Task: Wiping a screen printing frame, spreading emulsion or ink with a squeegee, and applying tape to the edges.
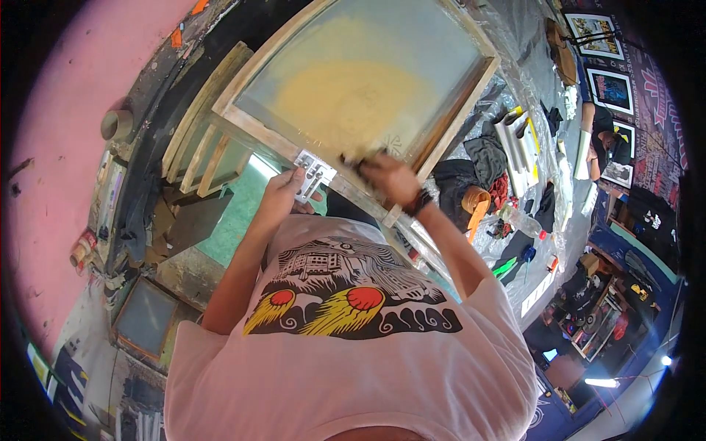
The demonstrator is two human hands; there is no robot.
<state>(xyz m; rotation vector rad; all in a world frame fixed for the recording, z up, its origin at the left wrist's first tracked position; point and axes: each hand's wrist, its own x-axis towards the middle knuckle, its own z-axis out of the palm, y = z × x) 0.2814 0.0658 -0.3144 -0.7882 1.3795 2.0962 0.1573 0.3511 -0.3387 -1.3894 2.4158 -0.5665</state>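
At the screen [353, 81], left fingers [298, 175] pinch a card [316, 167]; right hand [394, 181] curls, grip unclear.

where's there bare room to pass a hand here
The far mesh, inside the wooden frame beyond the right hand, looks free. Crowded: the plastic-covered table right of the frame, with dark cloths, a white bundle and a clear bottle.

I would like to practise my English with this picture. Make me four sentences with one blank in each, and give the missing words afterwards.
1. The printed card is in the person's ____ hand.
2. The right hand overlaps a screen whose frame is made of ____.
3. The clear plastic bottle has a ____ cap.
4. On the T-shirt, two red balls have ____ tails.

Missing words: left; wood; red; yellow.
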